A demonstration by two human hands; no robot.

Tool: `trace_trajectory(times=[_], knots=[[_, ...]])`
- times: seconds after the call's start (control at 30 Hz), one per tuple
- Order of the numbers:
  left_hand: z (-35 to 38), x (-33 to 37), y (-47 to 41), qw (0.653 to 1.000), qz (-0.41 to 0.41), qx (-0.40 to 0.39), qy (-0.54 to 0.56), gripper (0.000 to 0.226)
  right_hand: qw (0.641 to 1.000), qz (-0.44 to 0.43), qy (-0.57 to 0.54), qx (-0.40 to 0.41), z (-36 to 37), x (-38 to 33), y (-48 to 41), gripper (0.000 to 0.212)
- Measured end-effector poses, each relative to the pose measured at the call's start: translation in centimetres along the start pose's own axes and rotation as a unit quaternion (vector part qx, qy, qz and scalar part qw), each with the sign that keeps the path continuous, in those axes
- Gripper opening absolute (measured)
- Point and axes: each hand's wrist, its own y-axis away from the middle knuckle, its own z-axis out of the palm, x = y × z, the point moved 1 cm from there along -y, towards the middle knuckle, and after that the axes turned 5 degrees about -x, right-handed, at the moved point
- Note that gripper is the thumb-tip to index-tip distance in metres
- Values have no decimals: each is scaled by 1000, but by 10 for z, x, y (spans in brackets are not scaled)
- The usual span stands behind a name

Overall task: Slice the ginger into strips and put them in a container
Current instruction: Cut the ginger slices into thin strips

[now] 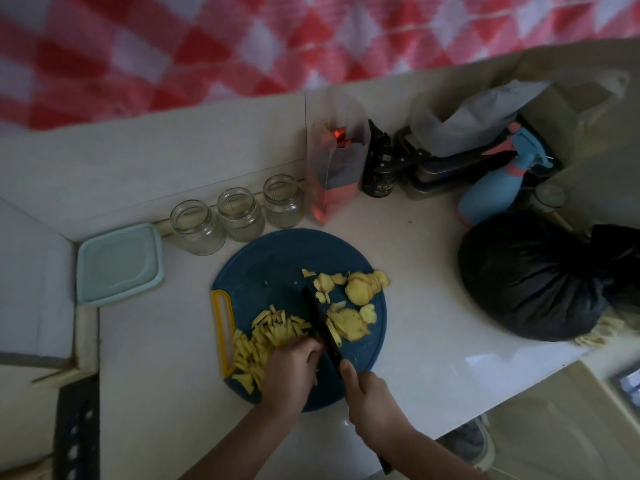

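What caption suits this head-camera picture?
Right hand cuts ginger slices into strips with a black knife on a blue board.

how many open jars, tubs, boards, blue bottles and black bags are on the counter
open jars: 3
tubs: 1
boards: 1
blue bottles: 1
black bags: 1
total: 7
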Motion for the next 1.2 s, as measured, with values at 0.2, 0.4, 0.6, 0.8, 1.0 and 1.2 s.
trace_trajectory(times=[0.2, 0.4, 0.6, 0.8, 1.0, 1.2], knots=[[-1, 1, -4, 999, -16, -36, -12, 24, 999, -30, 22, 8, -1, -11, -15, 56], [-4, 7, -2, 997, -60, -47, -21, 9, 998, -35, 56, 20, 2, -17, -16, 55], [-8, 18, -10, 986, -154, -55, 25, 4, 997, -32, 62, 33, -8, 0, 1, 54], [-11, 23, -16, 979, -191, -65, 28, 5, 998, 26, -58, -29, -19, 2, 10, 55], [-11, 21, -16, 981, -181, -67, -21, 23, 991, -13, -111, -67, -52, -21, 16, 51], [-2, 19, -21, 989, 77, -81, -101, 54, 994, -39, -94, -40, -72, -31, 15, 53]])
